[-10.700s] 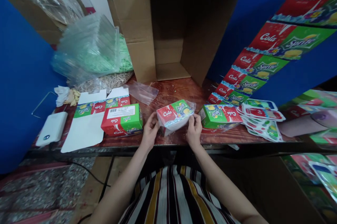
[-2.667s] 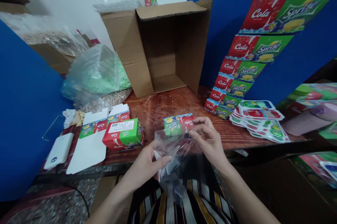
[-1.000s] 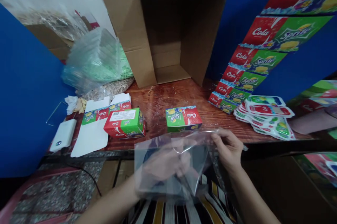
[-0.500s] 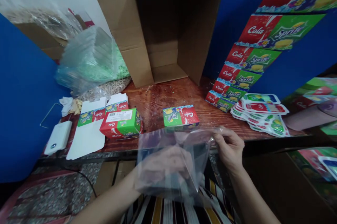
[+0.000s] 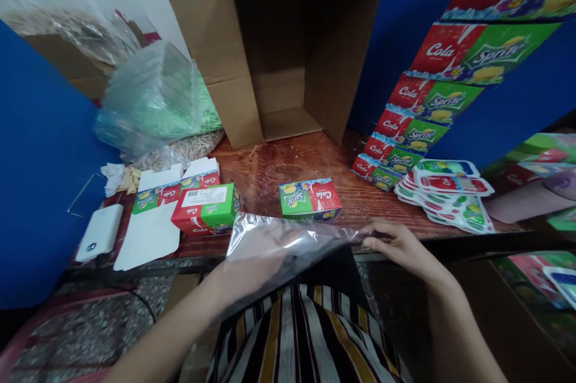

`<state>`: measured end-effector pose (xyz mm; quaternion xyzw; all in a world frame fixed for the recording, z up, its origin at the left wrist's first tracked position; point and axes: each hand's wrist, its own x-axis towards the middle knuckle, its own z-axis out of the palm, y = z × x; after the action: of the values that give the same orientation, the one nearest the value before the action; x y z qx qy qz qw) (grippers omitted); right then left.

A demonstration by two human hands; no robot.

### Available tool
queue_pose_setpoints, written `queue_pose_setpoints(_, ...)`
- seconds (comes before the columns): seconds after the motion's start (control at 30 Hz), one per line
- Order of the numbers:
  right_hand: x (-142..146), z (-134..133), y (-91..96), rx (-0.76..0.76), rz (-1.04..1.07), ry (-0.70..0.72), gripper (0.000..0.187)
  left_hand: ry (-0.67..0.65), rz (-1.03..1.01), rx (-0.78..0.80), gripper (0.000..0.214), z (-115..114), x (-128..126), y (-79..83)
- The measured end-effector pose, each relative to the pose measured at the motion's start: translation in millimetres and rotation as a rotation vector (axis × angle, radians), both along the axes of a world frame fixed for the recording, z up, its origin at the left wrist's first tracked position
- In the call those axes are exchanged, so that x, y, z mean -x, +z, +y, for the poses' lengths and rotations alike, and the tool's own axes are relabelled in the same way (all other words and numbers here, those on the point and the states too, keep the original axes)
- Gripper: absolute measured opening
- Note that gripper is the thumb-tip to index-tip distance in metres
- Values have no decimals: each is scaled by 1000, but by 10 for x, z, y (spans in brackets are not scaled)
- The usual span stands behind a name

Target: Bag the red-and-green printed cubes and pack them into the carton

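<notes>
Holds one end of a clear bag (image 5: 321, 236) pinched in the right fingers (image 5: 380, 227), near the front edge of the table (image 5: 270, 164). Has the left hand (image 5: 261, 246) behind or inside it; cannot tell whether grasping. Faces a red-green box (image 5: 314, 197) just beyond.

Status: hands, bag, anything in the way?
Right hand pinching clear bag by one end; left hand visible through it, grip unclear; Cola-Sprite box just beyond bag.
</notes>
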<state>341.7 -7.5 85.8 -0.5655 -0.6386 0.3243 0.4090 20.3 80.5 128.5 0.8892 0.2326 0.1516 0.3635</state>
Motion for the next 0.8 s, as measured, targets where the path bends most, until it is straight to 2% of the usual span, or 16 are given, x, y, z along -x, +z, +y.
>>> queue_pose_setpoints(0.03, -35, -7, 9, -18, 7, -42, 28, 27, 59, -110, 35, 3, -4, -40)
queue_pose_setpoints(0.1, -5, -16, 46, -174, 138, -168, 39, 40, 179, -282, 39, -29, -47, -134)
queue_pose_setpoints(0.17, 161, -2, 131, -286, 283, -184, 43, -28, 234, -398, 36, -109, -125, -212)
queue_pose_setpoints(0.23, 410, 45, 255, -222, 300, -59, 47, -90, 231, -486, 28, -207, -210, -236)
queue_pose_setpoints(0.3, 653, 114, 364, -51, 196, 147, 43, -125, 225, -539, 26, -275, -267, -198)
queue_pose_setpoints(0.4, 873, 196, 382, 108, 91, 386, 31, -120, 263, -555, 27, -272, -256, -88)
queue_pose_setpoints(0.5, 929, 194, 238, 145, 148, 427, 27, -90, 315, -537, 33, -192, -165, -25)
queue_pose_setpoints(0.6, 923, 133, 95, 208, 156, 467, 22, -16, 308, -454, 20, -107, -75, -41)
queue_pose_setpoints(0.7, 855, 73, 33, 271, 181, 464, 22, 45, 238, -264, 26, 9, 7, -82)
queue_pose_setpoints(0.8, 693, 31, -13, 299, 357, 366, 25, -30, 170, 46, 30, 166, 117, -125)
